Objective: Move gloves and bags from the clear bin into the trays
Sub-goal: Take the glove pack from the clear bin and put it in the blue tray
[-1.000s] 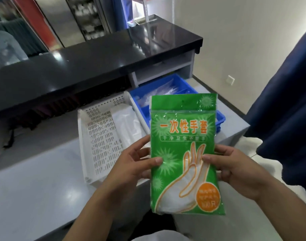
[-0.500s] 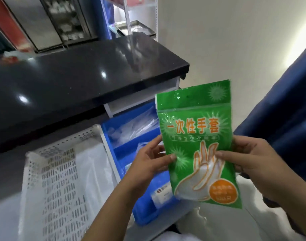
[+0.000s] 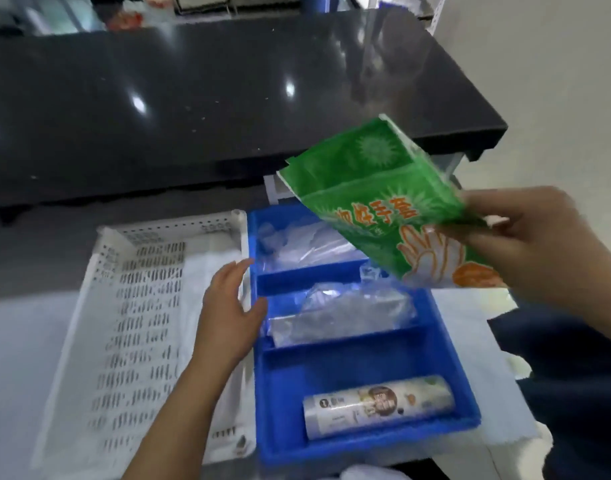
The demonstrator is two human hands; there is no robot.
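Note:
My right hand (image 3: 526, 244) grips a green pack of disposable gloves (image 3: 377, 199), tilted above the far end of the blue divided tray (image 3: 283, 396). My left hand (image 3: 228, 310) is open and empty, resting over the seam between the blue tray and the white perforated tray (image 3: 131, 327). The blue tray has three compartments: clear plastic bags (image 3: 297, 244) in the far one, a clear bag bundle (image 3: 345, 313) in the middle one, and a roll of bags (image 3: 377, 407) in the near one. A white plastic sheet (image 3: 207, 268) lies in the white tray. The clear bin is out of view.
A black glossy counter (image 3: 228, 91) overhangs the back of the table. The trays sit side by side on a pale tabletop (image 3: 16, 348). Dark blue fabric (image 3: 567, 375) is at the right, beside a white cloth (image 3: 470, 317) under the blue tray.
My left hand has let go of the green pack and dropped to the tray edges. My right hand alone now tilts the pack over the blue tray. The view has swung downward.

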